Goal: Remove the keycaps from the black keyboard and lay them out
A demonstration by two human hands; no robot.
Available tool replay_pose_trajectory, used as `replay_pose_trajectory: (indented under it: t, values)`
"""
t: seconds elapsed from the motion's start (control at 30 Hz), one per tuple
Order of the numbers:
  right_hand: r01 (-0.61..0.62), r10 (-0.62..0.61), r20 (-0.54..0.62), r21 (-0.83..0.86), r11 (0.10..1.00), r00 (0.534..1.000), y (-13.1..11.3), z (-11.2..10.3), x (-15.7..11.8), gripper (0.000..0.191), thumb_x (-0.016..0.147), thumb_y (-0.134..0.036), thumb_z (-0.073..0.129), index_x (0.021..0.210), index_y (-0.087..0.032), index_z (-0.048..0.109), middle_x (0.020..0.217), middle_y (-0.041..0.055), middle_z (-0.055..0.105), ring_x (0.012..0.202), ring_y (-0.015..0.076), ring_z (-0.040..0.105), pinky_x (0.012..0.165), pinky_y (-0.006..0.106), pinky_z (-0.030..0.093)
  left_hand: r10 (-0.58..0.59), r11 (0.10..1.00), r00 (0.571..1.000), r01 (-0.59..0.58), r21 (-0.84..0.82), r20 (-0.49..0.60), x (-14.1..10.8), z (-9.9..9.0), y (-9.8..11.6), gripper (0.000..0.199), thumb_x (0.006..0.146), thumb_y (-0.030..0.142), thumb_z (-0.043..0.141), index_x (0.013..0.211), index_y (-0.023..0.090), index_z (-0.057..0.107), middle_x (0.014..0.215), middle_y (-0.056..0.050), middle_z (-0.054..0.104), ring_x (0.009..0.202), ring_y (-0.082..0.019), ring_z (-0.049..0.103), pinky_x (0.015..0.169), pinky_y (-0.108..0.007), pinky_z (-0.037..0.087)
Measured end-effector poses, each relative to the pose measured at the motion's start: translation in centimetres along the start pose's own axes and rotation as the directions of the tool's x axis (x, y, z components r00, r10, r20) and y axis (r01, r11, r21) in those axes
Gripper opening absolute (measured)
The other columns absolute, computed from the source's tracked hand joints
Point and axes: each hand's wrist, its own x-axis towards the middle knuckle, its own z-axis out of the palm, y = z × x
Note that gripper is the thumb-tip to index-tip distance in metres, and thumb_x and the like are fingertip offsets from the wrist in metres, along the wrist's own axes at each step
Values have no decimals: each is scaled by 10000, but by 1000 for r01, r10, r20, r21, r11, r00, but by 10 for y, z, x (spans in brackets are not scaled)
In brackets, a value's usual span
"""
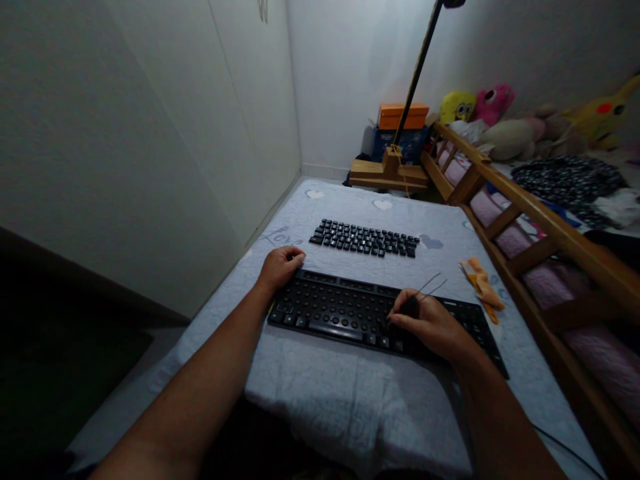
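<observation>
Head cam: one black keyboard [330,300] sits around 5 o'clock, mostly bare round sockets, spacebar [336,331] on, far-right keys too dark to read. Right hand [425,320] covers part of it, fingers clamped on one dark tool [411,307] with two thin wires. Left hand [283,267] is at its 10 o'clock corner, can't tell if gripping. Loose keycaps [364,239] at its 12, too tiny to count.

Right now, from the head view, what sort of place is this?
Likely a bedroom: a wooden rail like a bed's, plush toys beyond it, and a heart-printed cloth under the keyboard.
</observation>
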Motion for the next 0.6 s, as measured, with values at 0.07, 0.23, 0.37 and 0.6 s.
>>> replay_pose_trajectory:
  t: [0.07,0.23,0.37,0.6]
  values:
    - [4,-3,-25,16,1000,1000,0,0,-1,168,753,-314,677,814,-202,569,757,14,671,660,151,610,577,264,457,-2,1000,1000,2,-5,-3,0,0,1,319,765,429,586,843,156,732,792,-41,720,723,-191,627,686,-284,475]
    - [46,-34,-136,82,996,990,-5,-5,-4,207,748,-350,709,816,-196,588,813,38,712,745,174,646,682,297,485,30,999,992,-32,-13,-122,-1,-2,2,311,787,411,586,878,149,725,833,-50,707,736,-179,607,714,-286,475]
    - [63,-31,-294,100,993,955,0,-10,-3,253,728,-390,743,820,-200,603,831,51,726,755,195,654,696,309,482,142,989,946,-126,71,-292,-8,-6,16,248,820,366,586,903,164,705,954,-56,686,801,-173,601,762,-292,491]
    - [125,-77,-402,94,988,913,5,1,2,225,745,-392,744,815,-221,614,816,35,721,757,203,650,701,308,484,402,912,914,-396,104,-49,-46,4,93,126,850,250,626,949,207,691,994,-40,678,910,-190,600,866,-362,491]
